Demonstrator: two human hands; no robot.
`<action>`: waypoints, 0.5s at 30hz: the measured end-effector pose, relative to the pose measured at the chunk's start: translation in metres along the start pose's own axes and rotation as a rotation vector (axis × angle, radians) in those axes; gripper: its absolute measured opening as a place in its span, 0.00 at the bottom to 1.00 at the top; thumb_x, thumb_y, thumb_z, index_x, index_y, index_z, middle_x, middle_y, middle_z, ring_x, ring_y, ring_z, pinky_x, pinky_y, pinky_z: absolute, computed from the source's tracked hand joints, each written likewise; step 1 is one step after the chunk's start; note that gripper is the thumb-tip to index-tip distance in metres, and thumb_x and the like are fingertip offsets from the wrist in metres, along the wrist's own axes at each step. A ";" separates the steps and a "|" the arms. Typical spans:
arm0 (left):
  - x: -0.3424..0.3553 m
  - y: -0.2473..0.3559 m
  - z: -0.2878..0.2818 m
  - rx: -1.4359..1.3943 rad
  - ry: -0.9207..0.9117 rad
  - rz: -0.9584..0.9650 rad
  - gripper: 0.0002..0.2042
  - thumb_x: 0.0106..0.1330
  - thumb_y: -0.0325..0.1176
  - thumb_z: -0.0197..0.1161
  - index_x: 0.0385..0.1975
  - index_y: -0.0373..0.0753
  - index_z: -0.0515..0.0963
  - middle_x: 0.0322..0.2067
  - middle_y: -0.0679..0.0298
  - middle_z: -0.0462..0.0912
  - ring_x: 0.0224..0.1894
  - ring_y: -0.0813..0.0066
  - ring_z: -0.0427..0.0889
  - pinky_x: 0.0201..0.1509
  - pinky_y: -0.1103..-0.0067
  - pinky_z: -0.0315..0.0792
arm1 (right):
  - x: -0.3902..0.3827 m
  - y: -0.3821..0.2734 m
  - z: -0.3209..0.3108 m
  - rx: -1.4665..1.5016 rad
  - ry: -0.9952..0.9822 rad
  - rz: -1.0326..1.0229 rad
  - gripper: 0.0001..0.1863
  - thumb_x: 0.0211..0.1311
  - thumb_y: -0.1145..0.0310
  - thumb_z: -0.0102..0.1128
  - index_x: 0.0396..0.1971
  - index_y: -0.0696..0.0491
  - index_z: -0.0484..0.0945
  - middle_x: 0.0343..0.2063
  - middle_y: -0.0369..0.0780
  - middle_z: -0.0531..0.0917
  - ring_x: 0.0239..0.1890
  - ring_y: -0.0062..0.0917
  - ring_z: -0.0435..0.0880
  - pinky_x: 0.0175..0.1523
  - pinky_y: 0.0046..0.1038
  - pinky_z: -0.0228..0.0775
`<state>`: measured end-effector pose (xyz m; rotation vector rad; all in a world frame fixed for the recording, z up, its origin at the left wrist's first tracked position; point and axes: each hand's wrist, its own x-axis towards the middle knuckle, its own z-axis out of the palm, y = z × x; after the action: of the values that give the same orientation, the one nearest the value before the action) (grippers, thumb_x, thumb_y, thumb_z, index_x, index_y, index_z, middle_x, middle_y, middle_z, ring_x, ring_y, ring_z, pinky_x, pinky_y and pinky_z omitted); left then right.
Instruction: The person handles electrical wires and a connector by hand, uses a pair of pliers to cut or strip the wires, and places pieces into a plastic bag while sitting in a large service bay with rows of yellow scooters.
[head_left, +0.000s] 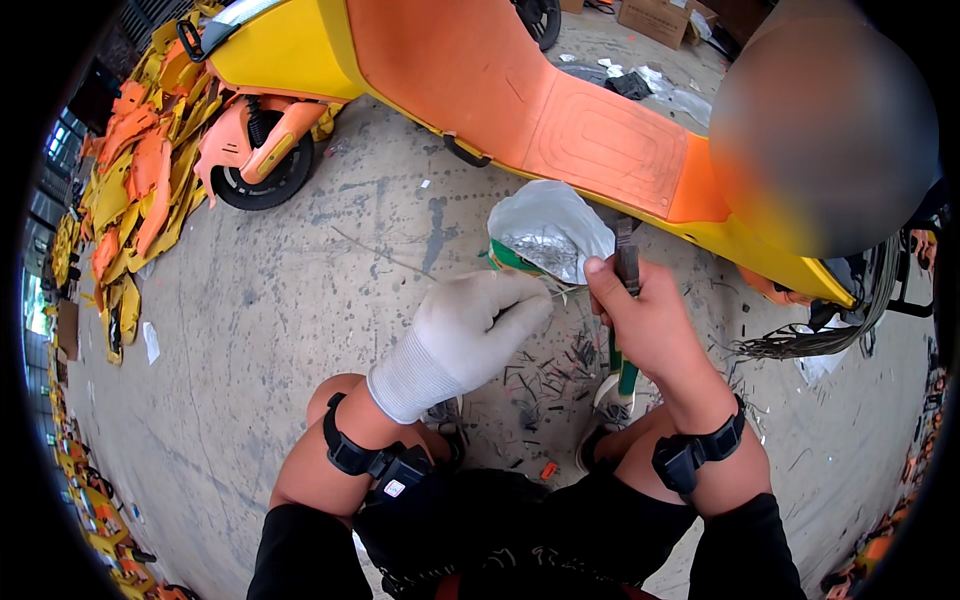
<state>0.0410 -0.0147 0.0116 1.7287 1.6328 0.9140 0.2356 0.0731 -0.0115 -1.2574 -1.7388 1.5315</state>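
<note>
My left hand [470, 335], in a white knit glove, is closed in a pinch on a thin wire [385, 252] that trails out to the left over the floor. A short bit of wire pokes past its fingertips toward my right hand [643, 310]. That bare hand is wrapped round green-handled pliers [627, 375], their dark metal head pointing away from me and partly hidden by my fingers. Just beyond both hands stands a bag [510, 215], pale inside and green outside, with silvery bits in it.
A yellow and orange scooter [450, 70] spans the far side. Its wheel [265, 175] is at left, beside piled panels [130, 190]. At right hangs a bundle of wires [840, 335]. Scraps [535, 385] litter the floor between my feet. A cardboard box [655, 20] lies behind.
</note>
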 end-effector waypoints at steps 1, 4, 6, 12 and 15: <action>0.000 0.001 0.000 0.086 0.038 0.076 0.09 0.68 0.35 0.59 0.36 0.36 0.82 0.28 0.54 0.82 0.34 0.59 0.84 0.38 0.69 0.75 | 0.000 -0.001 0.000 0.103 -0.018 0.077 0.19 0.70 0.56 0.60 0.24 0.55 0.74 0.19 0.32 0.74 0.22 0.15 0.69 0.30 0.24 0.66; -0.004 -0.008 0.006 0.294 0.157 0.226 0.08 0.67 0.34 0.59 0.35 0.38 0.82 0.29 0.53 0.82 0.34 0.55 0.83 0.38 0.68 0.76 | 0.002 -0.004 0.001 0.393 -0.079 0.281 0.20 0.71 0.55 0.60 0.23 0.53 0.73 0.19 0.33 0.73 0.20 0.18 0.70 0.29 0.25 0.67; -0.003 -0.012 0.006 0.336 0.156 0.253 0.08 0.66 0.33 0.61 0.38 0.37 0.83 0.29 0.53 0.83 0.29 0.58 0.84 0.34 0.72 0.76 | 0.003 -0.004 -0.001 0.556 -0.115 0.386 0.19 0.70 0.55 0.60 0.24 0.52 0.73 0.19 0.33 0.73 0.19 0.19 0.70 0.29 0.26 0.68; 0.004 -0.015 -0.001 -0.283 0.065 -0.282 0.10 0.71 0.34 0.57 0.35 0.33 0.81 0.21 0.64 0.77 0.17 0.76 0.73 0.23 0.80 0.66 | 0.007 -0.001 -0.004 0.233 0.087 0.046 0.13 0.69 0.59 0.61 0.34 0.54 0.78 0.28 0.33 0.80 0.25 0.15 0.71 0.35 0.22 0.67; 0.007 -0.024 -0.010 -0.863 -0.042 -0.510 0.11 0.72 0.33 0.55 0.35 0.31 0.78 0.17 0.72 0.67 0.14 0.84 0.60 0.20 0.83 0.55 | 0.002 -0.001 -0.006 0.021 0.174 -0.195 0.08 0.66 0.68 0.65 0.40 0.55 0.80 0.31 0.33 0.81 0.30 0.15 0.74 0.37 0.19 0.67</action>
<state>0.0185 -0.0059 -0.0007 0.7008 1.2595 1.0799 0.2397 0.0782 -0.0093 -1.1372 -1.6747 1.2871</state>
